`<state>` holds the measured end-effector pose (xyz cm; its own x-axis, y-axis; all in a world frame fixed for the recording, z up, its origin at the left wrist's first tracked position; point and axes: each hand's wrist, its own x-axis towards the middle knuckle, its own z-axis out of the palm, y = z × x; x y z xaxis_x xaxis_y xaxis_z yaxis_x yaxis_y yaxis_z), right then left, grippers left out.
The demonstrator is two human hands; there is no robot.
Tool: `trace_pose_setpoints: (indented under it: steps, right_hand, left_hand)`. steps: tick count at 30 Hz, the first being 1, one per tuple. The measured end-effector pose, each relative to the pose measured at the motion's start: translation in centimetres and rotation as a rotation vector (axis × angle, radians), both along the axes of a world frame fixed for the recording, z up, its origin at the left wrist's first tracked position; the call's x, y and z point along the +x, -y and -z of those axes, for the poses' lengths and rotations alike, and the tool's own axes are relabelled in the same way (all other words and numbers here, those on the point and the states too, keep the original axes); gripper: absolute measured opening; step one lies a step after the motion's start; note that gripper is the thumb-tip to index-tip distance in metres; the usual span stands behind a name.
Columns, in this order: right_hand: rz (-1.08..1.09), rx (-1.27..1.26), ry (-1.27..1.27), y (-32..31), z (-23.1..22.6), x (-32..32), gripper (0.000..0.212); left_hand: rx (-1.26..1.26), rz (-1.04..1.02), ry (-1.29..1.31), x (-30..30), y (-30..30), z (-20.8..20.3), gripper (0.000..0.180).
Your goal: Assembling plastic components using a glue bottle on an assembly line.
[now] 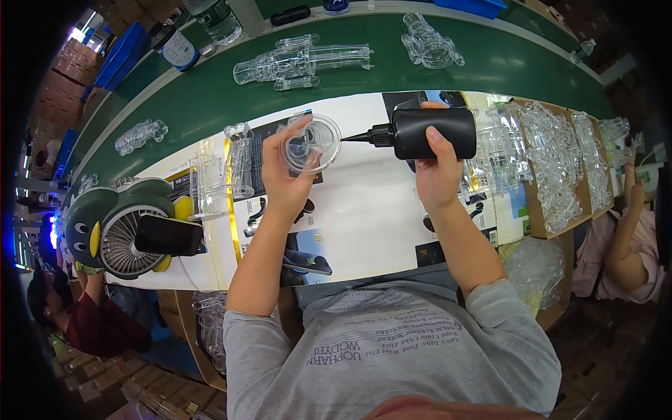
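Observation:
In my left hand (283, 178) is a round clear plastic part (324, 159), its circular rim turned up toward me. My fingers close around its left side. My right hand (439, 171) grips a black squeeze bottle (437, 133) lying on its side in the air. The bottle's thin black nozzle points left, and its tip is at the right edge of the clear part's rim; whether they touch I cannot tell. Below both hands lies a white printed cardboard sheet (357, 217).
A penguin-shaped fan (115, 231) with a phone (168, 235) in front stands at left. Clear plastic parts (241, 157) stand beside it. A cardboard box (549, 168) of clear parts is at right. Clear assemblies (301, 61) lie on the green belt (210, 91). Co-workers sit on both sides.

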<state>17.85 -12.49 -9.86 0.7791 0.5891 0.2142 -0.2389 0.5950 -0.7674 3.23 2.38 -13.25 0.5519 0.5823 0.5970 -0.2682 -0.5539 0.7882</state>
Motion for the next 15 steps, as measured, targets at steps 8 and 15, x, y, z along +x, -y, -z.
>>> trace_pose_setpoints:
  steps: [8,15]
  right_hand:
    - [-0.005,-0.011,0.042,0.12,-0.10,-0.01,0.037]
    - [-0.025,-0.101,0.077,0.35,0.14,0.19,0.039]
  left_hand:
    - [0.028,0.029,-0.007,-0.28,-0.13,-0.15,0.043]
    - [0.158,-0.081,-0.060,-0.65,-0.56,-0.56,0.040]
